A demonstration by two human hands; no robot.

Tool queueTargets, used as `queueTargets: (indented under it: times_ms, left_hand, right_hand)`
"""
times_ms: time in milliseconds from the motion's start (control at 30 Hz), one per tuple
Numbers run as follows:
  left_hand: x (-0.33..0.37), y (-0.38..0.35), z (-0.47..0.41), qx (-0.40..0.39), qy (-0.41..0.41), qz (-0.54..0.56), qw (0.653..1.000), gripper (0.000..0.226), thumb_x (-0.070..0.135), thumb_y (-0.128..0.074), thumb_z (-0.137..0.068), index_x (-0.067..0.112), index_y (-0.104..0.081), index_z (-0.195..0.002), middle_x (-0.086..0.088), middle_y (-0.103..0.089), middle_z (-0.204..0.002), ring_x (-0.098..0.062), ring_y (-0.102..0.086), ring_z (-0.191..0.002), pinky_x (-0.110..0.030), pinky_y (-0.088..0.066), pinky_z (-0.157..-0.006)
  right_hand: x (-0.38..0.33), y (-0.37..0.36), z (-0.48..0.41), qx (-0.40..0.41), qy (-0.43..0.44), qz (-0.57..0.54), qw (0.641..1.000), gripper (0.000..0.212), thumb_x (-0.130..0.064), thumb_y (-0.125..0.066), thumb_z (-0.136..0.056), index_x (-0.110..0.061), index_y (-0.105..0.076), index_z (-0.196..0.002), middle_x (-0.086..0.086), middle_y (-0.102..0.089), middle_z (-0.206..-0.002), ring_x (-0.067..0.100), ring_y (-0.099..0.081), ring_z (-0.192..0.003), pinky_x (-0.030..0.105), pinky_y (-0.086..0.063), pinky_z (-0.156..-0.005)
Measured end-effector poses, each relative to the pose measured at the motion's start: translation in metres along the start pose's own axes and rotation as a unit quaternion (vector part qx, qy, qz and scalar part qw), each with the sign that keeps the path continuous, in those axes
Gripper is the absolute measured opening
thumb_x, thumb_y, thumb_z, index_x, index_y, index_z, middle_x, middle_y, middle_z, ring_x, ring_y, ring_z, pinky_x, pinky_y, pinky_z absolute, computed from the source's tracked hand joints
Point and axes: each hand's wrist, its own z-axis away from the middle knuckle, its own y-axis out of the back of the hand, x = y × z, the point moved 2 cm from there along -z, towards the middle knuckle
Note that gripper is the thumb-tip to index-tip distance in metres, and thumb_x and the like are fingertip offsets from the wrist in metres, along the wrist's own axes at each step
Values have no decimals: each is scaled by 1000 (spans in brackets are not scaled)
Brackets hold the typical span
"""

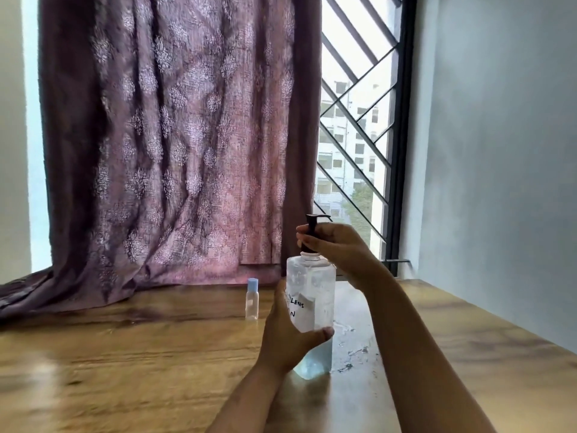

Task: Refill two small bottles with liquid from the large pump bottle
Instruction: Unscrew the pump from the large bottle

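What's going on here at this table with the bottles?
A person is working on a large clear pump bottle that stands on a wooden table. The left hand wraps around the bottle's body to steady it, while the right hand closes its grip around the dark pump head at the neck. One small bottle with a blue cap stands capped and untouched just to the left. Some wet spots lie on the table beside the big bottle.

Left hand (288,334) wrapped in a sideways grip, thumb forward, right hand (335,248) raised, fingers curled closed, forearms converging
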Motion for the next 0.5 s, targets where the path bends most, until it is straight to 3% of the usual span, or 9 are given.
queueTargets:
  times_ms: [67, 133, 200, 267, 333, 400, 500]
  left_hand:
    - [-4, -2, 0, -6, 0, 10, 1000, 93, 47, -84, -47, 54, -26, -119, 39, -42, -114, 24, -44, -105, 3, -36, -75]
    - [-8, -4, -1, -8, 13, 21, 1000, 100, 53, -84, -44, 42, -33, -130, 27, -51, -121, 8, -49, -115, -3, -40, -77]
    - [-10, -5, -3, -4, 15, 30, 999, 103, 56, -81, -41, 37, -34, -131, 27, -52, -121, 12, -49, -112, -1, -41, -76]
    - [-11, -6, -4, -1, 13, 33, 999, 104, 58, -81, -40, 36, -35, -130, 29, -52, -119, 21, -47, -108, 1, -40, -80]
    - [-12, -7, -5, -1, 13, 24, 1000, 106, 61, -80, -41, 31, -36, -132, 22, -55, -122, 13, -51, -111, -6, -44, -87]
    - [-14, -8, -5, 0, 10, 15, 1000, 107, 59, -81, -43, 30, -34, -135, 16, -55, -126, 1, -52, -116, -15, -45, -91]
    - [-14, -8, -5, 5, 4, 17, 1000, 106, 53, -82, -44, 32, -32, -135, 15, -55, -128, -1, -52, -117, -25, -47, -96]
  right_hand:
    - [6, 8, 1, -45, -24, -80, 996, 26, -3, -61, -85, -3, -62, -111, 14, -67, -106, 18, -66, -96, 28, -54, -87]
    - [17, 15, 0, -24, -16, -98, 995, 40, -16, -69, -79, -5, -59, -116, 14, -66, -113, 23, -63, -106, 35, -52, -91]
    - [27, 18, 2, 40, 3, -58, 998, 43, -24, -73, -72, -4, -62, -109, 9, -69, -101, 20, -65, -98, 32, -54, -84]
    - [31, 18, 5, 81, 32, -31, 996, 27, -20, -72, -74, -4, -64, -95, 3, -67, -84, 10, -65, -80, 23, -52, -70]
    - [28, 15, 5, 71, 47, 0, 996, 15, -16, -71, -78, -8, -65, -90, 3, -67, -80, 6, -64, -73, 18, -49, -65]
    - [21, 7, 4, 42, 44, 37, 997, 25, -23, -75, -74, -10, -66, -93, 4, -69, -84, 8, -66, -74, 20, -52, -66]
    - [15, -3, 3, 71, 47, 115, 990, 41, -38, -80, -62, -12, -66, -91, -2, -71, -84, 9, -68, -73, 24, -55, -67]
